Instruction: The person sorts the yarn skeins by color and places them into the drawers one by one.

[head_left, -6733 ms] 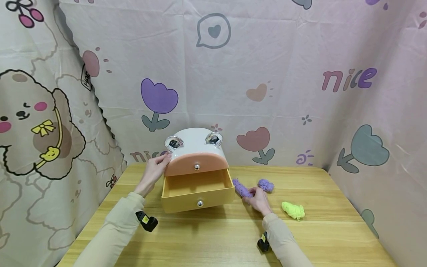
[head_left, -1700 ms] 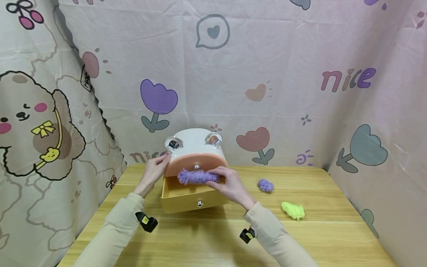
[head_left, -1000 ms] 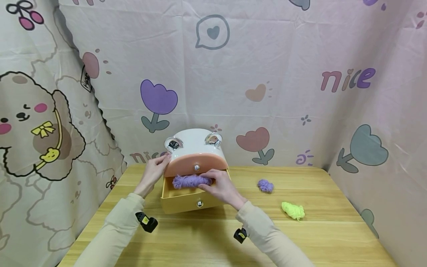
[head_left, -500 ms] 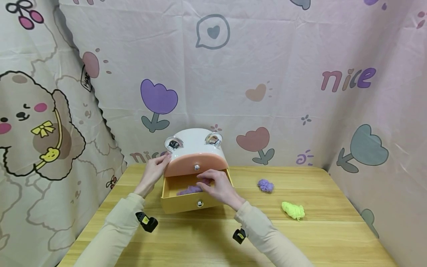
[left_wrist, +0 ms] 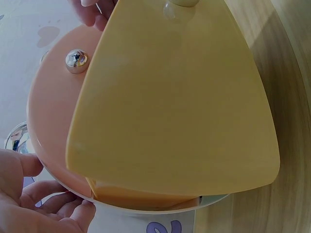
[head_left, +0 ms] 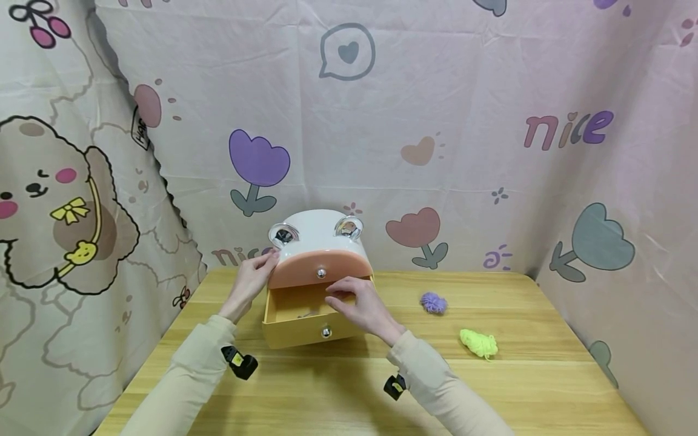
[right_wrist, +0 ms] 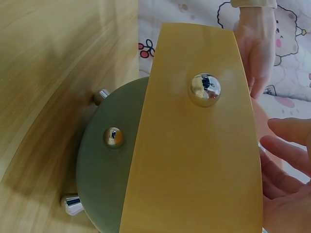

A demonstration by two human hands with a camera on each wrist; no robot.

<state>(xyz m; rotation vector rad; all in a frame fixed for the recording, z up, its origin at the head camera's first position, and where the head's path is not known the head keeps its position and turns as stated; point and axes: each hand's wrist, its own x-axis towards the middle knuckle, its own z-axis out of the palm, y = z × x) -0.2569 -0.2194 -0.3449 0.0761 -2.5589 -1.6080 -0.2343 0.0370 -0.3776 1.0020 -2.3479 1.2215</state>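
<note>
Below the parted, empty fingers of R hand (head_left: 364,307), purple yarn (head_left: 308,314) lies mostly hidden in drawer (head_left: 300,335); best lift them clear w/o snagging strands, L hand (head_left: 249,283) pinching cabinet (head_left: 319,233) edge

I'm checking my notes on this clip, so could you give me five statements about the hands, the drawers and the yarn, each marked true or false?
1. The left hand touches the side of the drawer unit. True.
2. The yellow drawer is pulled out. True.
3. The right hand is pinching the yellow-green yarn. False: the right hand is at the open drawer with no yarn visible in its fingers, and the yellow-green yarn lies on the table.
4. The peach drawer is pulled out as well. False: the peach drawer is shut.
5. The purple yarn on the table lies farther from the person than the yellow-green yarn. True.
</note>
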